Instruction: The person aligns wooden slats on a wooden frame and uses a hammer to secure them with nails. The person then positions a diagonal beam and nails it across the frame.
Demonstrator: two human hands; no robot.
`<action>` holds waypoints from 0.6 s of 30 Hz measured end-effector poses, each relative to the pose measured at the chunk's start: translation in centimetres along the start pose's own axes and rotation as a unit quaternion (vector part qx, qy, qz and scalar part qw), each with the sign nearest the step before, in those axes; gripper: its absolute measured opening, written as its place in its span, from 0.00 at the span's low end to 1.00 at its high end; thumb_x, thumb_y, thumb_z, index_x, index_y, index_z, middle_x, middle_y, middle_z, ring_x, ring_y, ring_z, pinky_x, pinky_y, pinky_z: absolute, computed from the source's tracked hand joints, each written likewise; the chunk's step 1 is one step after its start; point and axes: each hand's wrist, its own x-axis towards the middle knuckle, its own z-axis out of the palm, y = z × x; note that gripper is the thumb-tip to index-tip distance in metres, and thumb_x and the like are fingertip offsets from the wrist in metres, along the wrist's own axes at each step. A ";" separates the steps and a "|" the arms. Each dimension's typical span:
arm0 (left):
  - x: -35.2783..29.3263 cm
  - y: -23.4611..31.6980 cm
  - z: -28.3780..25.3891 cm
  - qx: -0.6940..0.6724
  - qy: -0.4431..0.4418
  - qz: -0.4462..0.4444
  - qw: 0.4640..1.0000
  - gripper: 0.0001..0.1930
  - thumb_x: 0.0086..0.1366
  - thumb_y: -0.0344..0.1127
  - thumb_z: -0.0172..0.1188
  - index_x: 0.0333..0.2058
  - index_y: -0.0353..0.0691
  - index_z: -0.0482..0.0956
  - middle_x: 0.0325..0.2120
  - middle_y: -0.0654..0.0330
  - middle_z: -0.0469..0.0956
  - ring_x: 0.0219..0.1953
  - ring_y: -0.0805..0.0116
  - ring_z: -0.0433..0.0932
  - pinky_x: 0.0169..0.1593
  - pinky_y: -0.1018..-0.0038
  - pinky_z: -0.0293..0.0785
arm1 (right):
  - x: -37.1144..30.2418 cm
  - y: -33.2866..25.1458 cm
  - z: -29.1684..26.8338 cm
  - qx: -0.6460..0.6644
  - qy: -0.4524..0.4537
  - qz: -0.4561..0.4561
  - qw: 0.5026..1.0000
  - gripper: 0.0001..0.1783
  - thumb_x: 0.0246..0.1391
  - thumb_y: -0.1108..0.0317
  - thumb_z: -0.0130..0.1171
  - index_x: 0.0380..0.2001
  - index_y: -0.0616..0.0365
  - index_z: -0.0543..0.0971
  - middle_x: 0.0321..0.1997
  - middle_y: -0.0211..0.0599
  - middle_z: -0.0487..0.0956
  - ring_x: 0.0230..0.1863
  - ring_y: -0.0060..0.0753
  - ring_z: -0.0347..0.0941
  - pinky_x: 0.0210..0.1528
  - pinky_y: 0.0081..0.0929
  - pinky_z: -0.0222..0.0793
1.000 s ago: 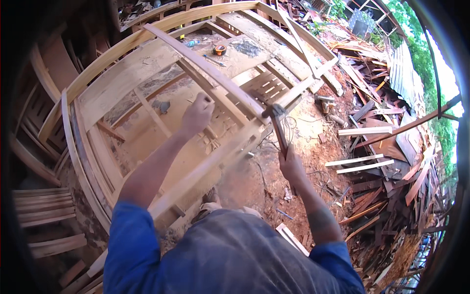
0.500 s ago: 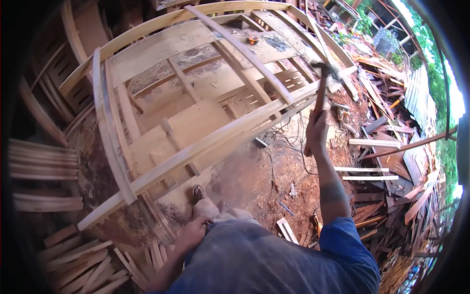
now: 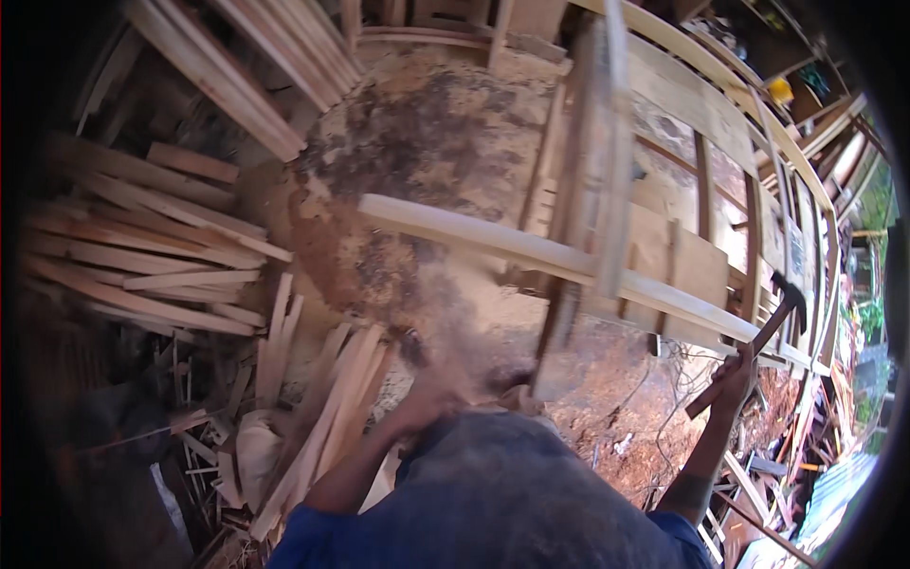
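My right hand (image 3: 735, 373) is closed around the wooden handle of a claw hammer (image 3: 775, 322), its dark head pointing up and away from me. The hammer overlaps the near rail of a large wooden frame (image 3: 483, 232) in my view; whether they touch I cannot tell. Low in front of my body, near my legs, is my left hand (image 3: 438, 391). Motion smears its fingers, so I cannot make out whether it holds anything. Crosspieces and a pale board (image 3: 682, 251) lie within the frame.
Loose wooden strips (image 3: 161, 242) are heaped at the left, with more slats (image 3: 346, 398) close to my left arm. Stacked planks (image 3: 227, 76) stand at the far left. A thin cable (image 3: 675, 417) lies on the dirt near my right forearm. Scrap wood lies at the right edge.
My view has swung left, so the frame now sits farther right and the strip heap shows more. My right hand still grips the hammer, now lower and farther right in view.
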 end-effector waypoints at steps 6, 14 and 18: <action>-15.0 -31.2 -11.8 -0.318 0.305 -0.357 0.823 0.05 0.68 0.27 0.59 0.34 0.31 0.76 0.21 0.57 0.75 0.22 0.64 0.78 0.24 0.67 0.77 | -11.9 -9.2 19.7 0.155 -0.148 0.061 0.975 0.15 0.69 0.51 0.53 0.40 0.52 0.70 0.20 0.25 0.65 0.15 0.20 0.62 0.17 0.21 0.60; -18.1 -34.5 -36.7 -0.122 0.213 -0.444 0.862 0.10 0.70 0.33 0.59 0.32 0.32 0.80 0.23 0.51 0.83 0.18 0.65 0.78 0.19 0.69 0.71 | -18.2 -17.0 37.6 0.177 -0.228 0.065 0.955 0.13 0.70 0.54 0.53 0.41 0.52 0.70 0.19 0.23 0.64 0.14 0.17 0.62 0.17 0.18 0.62; -4.9 -25.9 -52.5 -0.004 0.260 -0.271 0.927 0.14 0.62 0.35 0.62 0.39 0.29 0.84 0.22 0.52 0.84 0.17 0.71 0.79 0.21 0.72 0.73 | -17.6 -19.7 48.5 0.268 -0.275 0.144 0.912 0.11 0.68 0.57 0.55 0.39 0.51 0.71 0.21 0.21 0.67 0.16 0.15 0.64 0.18 0.17 0.64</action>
